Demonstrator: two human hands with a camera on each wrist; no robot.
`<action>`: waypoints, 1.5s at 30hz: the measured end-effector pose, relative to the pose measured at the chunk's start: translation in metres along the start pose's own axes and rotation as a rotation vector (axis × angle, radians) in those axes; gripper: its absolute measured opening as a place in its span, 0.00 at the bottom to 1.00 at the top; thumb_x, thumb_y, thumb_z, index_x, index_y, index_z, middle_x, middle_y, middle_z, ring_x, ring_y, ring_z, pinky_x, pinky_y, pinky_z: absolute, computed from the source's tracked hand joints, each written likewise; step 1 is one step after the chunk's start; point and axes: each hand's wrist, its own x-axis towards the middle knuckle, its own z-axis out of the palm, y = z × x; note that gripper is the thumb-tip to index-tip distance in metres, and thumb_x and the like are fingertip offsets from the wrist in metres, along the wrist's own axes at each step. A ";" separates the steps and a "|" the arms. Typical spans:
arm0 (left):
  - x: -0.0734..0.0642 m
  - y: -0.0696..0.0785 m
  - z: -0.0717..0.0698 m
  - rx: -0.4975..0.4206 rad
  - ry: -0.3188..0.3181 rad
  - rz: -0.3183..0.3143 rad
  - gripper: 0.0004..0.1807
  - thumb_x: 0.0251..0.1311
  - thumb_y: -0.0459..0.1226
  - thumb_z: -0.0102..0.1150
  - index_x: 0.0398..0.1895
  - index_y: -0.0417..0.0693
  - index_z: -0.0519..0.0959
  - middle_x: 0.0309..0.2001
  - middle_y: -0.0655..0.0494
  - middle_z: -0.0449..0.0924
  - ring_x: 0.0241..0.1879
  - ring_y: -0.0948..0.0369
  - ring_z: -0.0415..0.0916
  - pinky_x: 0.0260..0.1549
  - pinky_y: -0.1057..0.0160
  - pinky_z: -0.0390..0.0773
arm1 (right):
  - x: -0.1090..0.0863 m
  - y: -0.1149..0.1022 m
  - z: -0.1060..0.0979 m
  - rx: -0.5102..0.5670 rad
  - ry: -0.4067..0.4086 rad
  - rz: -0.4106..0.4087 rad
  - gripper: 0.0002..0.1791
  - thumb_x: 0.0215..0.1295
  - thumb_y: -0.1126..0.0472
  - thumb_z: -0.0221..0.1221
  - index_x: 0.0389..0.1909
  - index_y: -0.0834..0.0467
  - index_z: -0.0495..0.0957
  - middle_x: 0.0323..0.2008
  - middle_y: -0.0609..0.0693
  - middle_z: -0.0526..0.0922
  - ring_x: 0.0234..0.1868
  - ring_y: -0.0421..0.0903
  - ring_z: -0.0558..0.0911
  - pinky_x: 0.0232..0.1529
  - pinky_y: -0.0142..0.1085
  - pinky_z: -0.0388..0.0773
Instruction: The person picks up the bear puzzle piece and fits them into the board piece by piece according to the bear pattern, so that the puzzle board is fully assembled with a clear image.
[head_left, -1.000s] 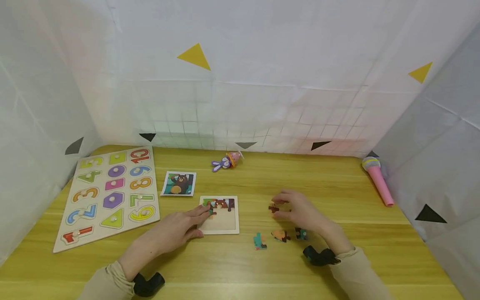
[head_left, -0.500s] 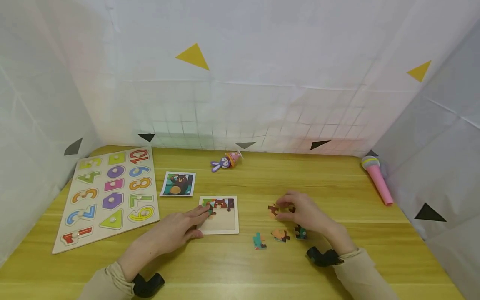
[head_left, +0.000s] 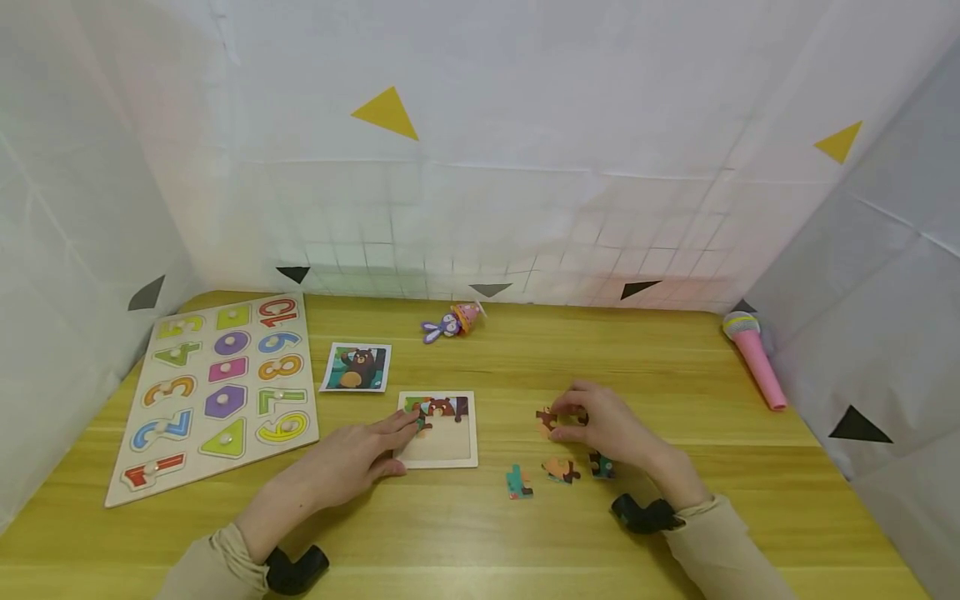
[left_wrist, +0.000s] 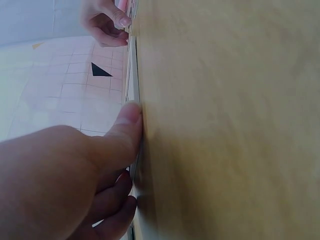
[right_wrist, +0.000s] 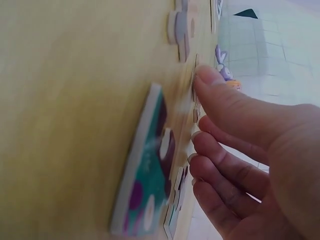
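My left hand rests on the left side of a small wooden puzzle tray, thumb at its edge. Bear pieces fill the tray's upper part; my fingers cover some of it. To the right, my right hand hovers low with thumb and fingers apart, beside a brown-and-orange puzzle piece. In the right wrist view the thumb is at a piece's edge; contact is unclear. Another brown piece lies partly hidden under this hand. Nearer me are a turquoise piece, an orange piece and a dark green piece.
A bear picture card lies behind the tray. The number-and-shape peg board occupies the table's left. A purple rabbit toy lies at the back, a pink toy microphone far right. White cloth walls enclose the table.
The brown piece that was between my right fingers now lies turned on the table, left of the fingertips. The right hand shifted slightly right; my left hand stayed in place.
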 end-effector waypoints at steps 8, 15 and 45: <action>0.000 0.001 0.000 0.018 0.014 0.013 0.31 0.72 0.46 0.54 0.74 0.47 0.65 0.75 0.49 0.62 0.67 0.46 0.70 0.61 0.47 0.74 | 0.000 0.000 0.000 -0.009 0.005 -0.014 0.13 0.59 0.54 0.71 0.43 0.53 0.85 0.34 0.42 0.78 0.35 0.41 0.76 0.35 0.32 0.75; 0.000 0.002 0.000 0.029 0.027 0.026 0.31 0.72 0.46 0.55 0.74 0.46 0.66 0.75 0.49 0.63 0.66 0.45 0.71 0.60 0.47 0.75 | 0.000 0.000 0.001 -0.017 0.015 -0.022 0.13 0.59 0.54 0.71 0.43 0.53 0.85 0.34 0.43 0.78 0.34 0.41 0.75 0.34 0.32 0.74; 0.000 0.003 0.003 0.077 0.058 0.034 0.30 0.71 0.44 0.56 0.73 0.46 0.67 0.75 0.49 0.62 0.69 0.47 0.68 0.59 0.47 0.76 | 0.001 0.003 0.004 -0.036 0.047 -0.098 0.10 0.60 0.57 0.70 0.40 0.56 0.85 0.34 0.44 0.80 0.33 0.36 0.76 0.33 0.31 0.77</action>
